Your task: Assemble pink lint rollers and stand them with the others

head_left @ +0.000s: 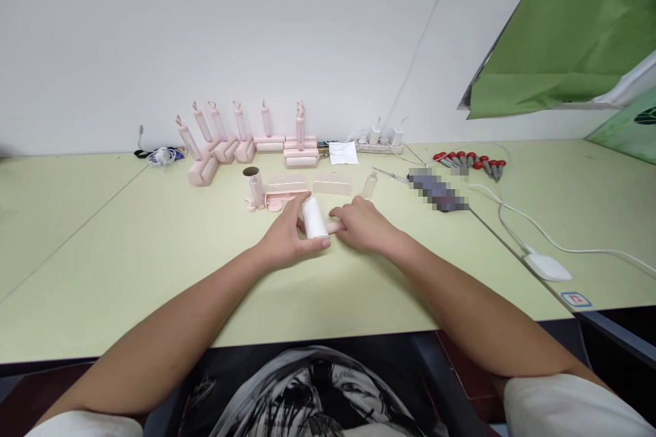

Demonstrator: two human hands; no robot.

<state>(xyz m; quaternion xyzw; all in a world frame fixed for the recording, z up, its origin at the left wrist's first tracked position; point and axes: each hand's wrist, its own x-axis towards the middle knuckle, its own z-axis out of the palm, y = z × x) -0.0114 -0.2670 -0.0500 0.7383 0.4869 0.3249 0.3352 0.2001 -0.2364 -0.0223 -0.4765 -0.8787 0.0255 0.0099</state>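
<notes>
A white lint roller roll (314, 218) is gripped by my left hand (281, 235), fingers on its far side and thumb along its near end. My right hand (366, 224) is closed around a pale pink handle part (335, 227) that reaches to the roll's right side. Whether the two parts are joined I cannot tell. Just beyond my hands lie two clear covers, one on the left (287, 184) and one on the right (332, 184). Flat pink parts (275, 205), a clear handle tube (370, 186) and an upright tube with a brown open top (257, 191) are close by.
Several pink lint rollers (244, 150) line the back left of the table (128, 252). A power strip (379, 148) and white paper (343, 153) are by the wall. Rightward lie a blurred dark object (438, 190), red-handled tools (461, 160), and a white corded device (547, 266).
</notes>
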